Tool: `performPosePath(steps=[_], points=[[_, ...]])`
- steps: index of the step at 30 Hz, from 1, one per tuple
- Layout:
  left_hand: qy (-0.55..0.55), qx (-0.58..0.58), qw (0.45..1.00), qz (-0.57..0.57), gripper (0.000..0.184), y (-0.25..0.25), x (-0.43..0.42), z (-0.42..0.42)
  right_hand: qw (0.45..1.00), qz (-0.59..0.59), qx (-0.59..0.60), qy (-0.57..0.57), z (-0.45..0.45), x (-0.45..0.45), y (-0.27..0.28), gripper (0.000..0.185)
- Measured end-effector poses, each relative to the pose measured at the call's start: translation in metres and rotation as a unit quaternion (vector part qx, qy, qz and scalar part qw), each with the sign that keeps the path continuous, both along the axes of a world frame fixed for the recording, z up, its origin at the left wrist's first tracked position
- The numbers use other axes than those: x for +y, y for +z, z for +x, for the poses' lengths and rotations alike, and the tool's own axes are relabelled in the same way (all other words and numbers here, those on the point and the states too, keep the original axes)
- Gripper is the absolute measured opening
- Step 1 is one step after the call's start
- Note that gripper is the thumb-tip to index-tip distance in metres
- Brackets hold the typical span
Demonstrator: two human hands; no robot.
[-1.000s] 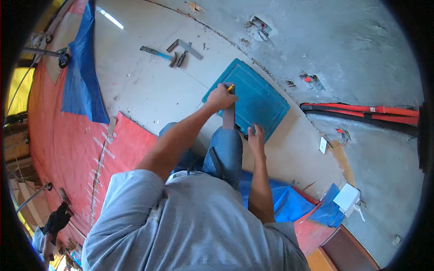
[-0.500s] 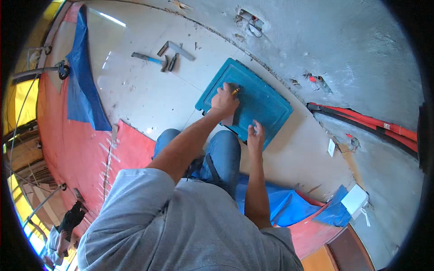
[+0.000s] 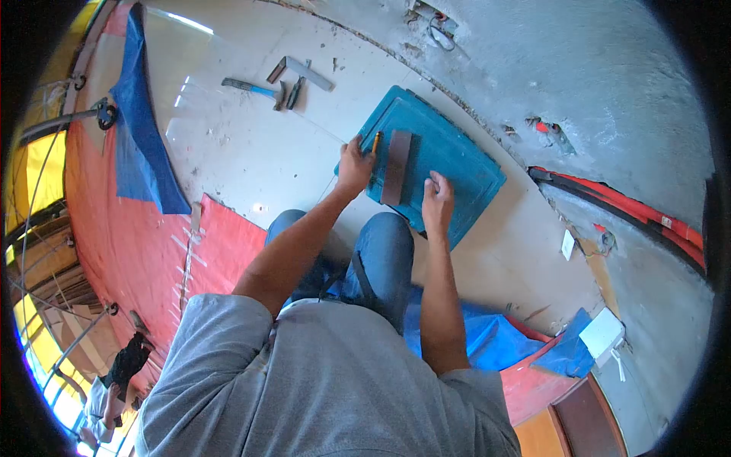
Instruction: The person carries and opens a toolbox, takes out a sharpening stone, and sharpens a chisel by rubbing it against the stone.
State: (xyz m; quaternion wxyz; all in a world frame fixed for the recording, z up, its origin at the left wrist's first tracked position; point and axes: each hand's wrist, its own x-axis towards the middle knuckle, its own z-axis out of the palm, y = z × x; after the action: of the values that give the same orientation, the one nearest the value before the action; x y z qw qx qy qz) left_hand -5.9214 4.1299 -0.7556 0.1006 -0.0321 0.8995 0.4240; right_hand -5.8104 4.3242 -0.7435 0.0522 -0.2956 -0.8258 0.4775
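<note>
A brown strip (image 3: 396,167) lies flat on the teal lid (image 3: 464,167) of a box on the floor. At the lid's left edge, my left hand (image 3: 355,165) holds a yellow pencil (image 3: 377,142), its tip pointing up and away from me. My right hand (image 3: 438,199) is over the lid, right of the strip and apart from it, with its fingers curled together; whether anything small is in them is hidden.
A blue-handled hammer (image 3: 253,88), a metal square (image 3: 308,74) and a dark-handled tool (image 3: 295,93) lie beyond the box. Red pipes (image 3: 632,209) run along the grey wall at right. Another person (image 3: 114,388) is at the lower left.
My left hand has let go of the brown strip, which now lies on the lid, and has moved left with the pencil. My right hand's fingers have drawn together.
</note>
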Motion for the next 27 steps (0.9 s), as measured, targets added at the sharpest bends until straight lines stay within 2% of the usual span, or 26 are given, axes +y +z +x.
performPosePath(steps=[3, 4, 5, 6, 8, 9, 11, 13, 16, 18, 19, 21, 22, 24, 26, 27], points=[[-0.027, -0.035, 0.999, -0.010, 0.051, -0.009, -0.029, 0.015, 0.997, 0.044, 0.001, 0.056, -0.017, 0.004, -0.001, 0.028], [-0.034, -0.112, 0.993, -0.001, 0.054, -0.017, -0.042, 0.021, 0.997, 0.043, -0.011, 0.057, -0.017, 0.002, -0.006, 0.028], [-0.032, -0.118, 0.992, 0.000, 0.054, -0.018, -0.053, 0.030, 0.998, -0.012, -0.033, 0.050, -0.023, 0.001, -0.010, 0.027], [-0.032, -0.099, 0.994, 0.030, 0.052, -0.017, -0.064, 0.040, 0.995, -0.067, -0.054, 0.042, -0.026, -0.001, -0.012, 0.026], [-0.040, -0.015, 0.997, 0.064, 0.048, -0.029, -0.091, 0.059, 0.993, -0.079, -0.070, 0.042, -0.030, -0.007, -0.006, 0.026], [-0.038, -0.014, 0.997, 0.066, 0.048, -0.032, -0.107, 0.068, 0.992, -0.092, -0.083, 0.039, -0.033, -0.009, -0.003, 0.026], [-0.025, -0.056, 0.998, -0.009, 0.045, -0.029, -0.136, 0.077, 0.993, -0.094, -0.074, 0.026, -0.029, -0.011, -0.016, 0.026], [0.073, -0.224, 0.970, 0.061, 0.045, -0.002, -0.153, 0.073, 0.993, -0.095, -0.062, 0.013, -0.035, -0.010, -0.025, 0.027], [0.050, -0.191, 0.978, 0.067, 0.048, -0.008, -0.194, 0.073, 0.995, -0.079, -0.058, 0.029, -0.049, -0.012, -0.022, 0.031], [0.075, -0.195, 0.976, 0.058, 0.047, -0.010, -0.208, 0.073, 0.998, 0.012, -0.053, 0.042, -0.065, -0.016, -0.014, 0.036], [0.097, -0.202, 0.973, 0.047, 0.045, -0.011, -0.215, 0.074, 0.998, 0.014, -0.050, 0.044, -0.073, -0.018, -0.012, 0.036], [0.104, -0.204, 0.972, 0.056, 0.046, -0.012, -0.221, 0.074, 0.979, 0.170, 0.065, 0.088, -0.094, -0.020, -0.015, 0.045], [0.129, -0.227, 0.964, 0.059, 0.047, -0.012, -0.223, 0.073, 0.979, 0.171, 0.069, 0.089, -0.103, -0.016, -0.018, 0.045], [0.160, -0.261, 0.949, 0.074, 0.049, -0.010, -0.224, 0.067, 0.976, 0.140, -0.019, 0.163, -0.119, 0.000, -0.025, 0.047], [0.174, -0.253, 0.947, 0.098, 0.049, -0.015, -0.220, 0.054, 0.992, 0.102, -0.047, -0.057, -0.133, 0.012, -0.041, 0.044], [0.186, -0.248, 0.943, 0.122, 0.050, -0.020, -0.220, 0.047, 0.974, 0.039, -0.022, -0.223, -0.137, 0.017, -0.048, 0.043]])
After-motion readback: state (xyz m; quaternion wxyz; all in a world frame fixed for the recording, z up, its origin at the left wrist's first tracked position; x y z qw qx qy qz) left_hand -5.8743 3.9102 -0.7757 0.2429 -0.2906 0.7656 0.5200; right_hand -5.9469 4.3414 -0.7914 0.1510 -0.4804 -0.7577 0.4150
